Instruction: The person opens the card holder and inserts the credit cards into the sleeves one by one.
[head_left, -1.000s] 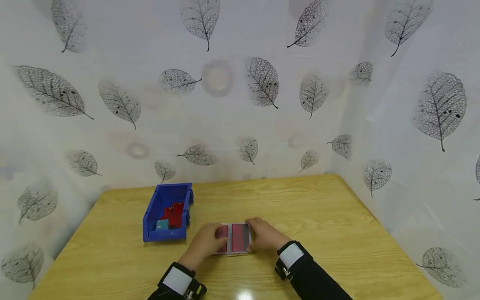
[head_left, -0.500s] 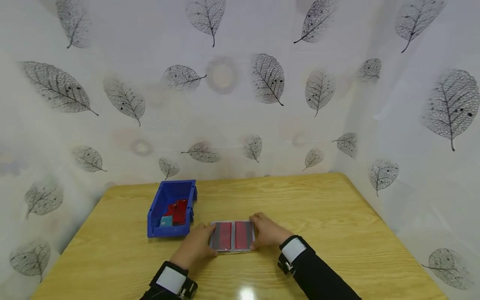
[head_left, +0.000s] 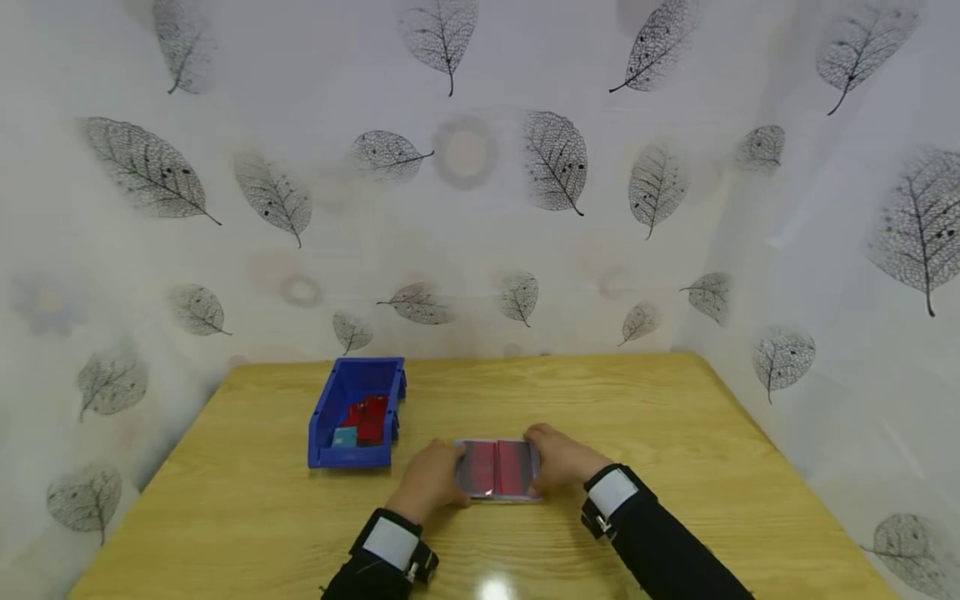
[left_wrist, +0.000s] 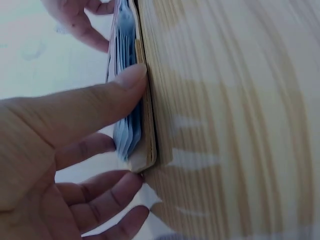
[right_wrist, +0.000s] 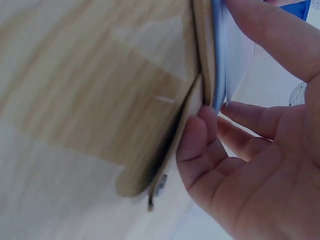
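Card holder (head_left: 497, 471) lies spread open between the two hands, at about 6 o'clock from the middle of the head view; whether it touches the tabletop (head_left: 637, 417) I cannot tell. Its two facing pages each show a red panel (head_left: 482, 468) next to the fold and a grey strip toward the outer edge. At its 9 o'clock side the left hand (head_left: 431, 479) grips the edge, the thumb (left_wrist: 131, 78) pressed across the ends of a stack of bluish clear sleeves (left_wrist: 129, 137) and the tan cover (left_wrist: 146, 160). At its 3 o'clock side the right hand (head_left: 558, 460) grasps the opposite edge, with fingers (right_wrist: 192, 137) curled against the cover.

Toward 10 o'clock from the card holder, near the left hand, stands a blue bin (head_left: 349, 457). Red pieces (head_left: 372, 419) lie in it, with a light-blue piece (head_left: 345, 437) at its 7 o'clock corner. Black sleeves of clothing (head_left: 675, 542) lead up to dark wristbands bearing white patches (head_left: 392, 542). Beyond the tabletop, at 12 o'clock, hangs a pale leaf-printed backdrop (head_left: 480, 233).
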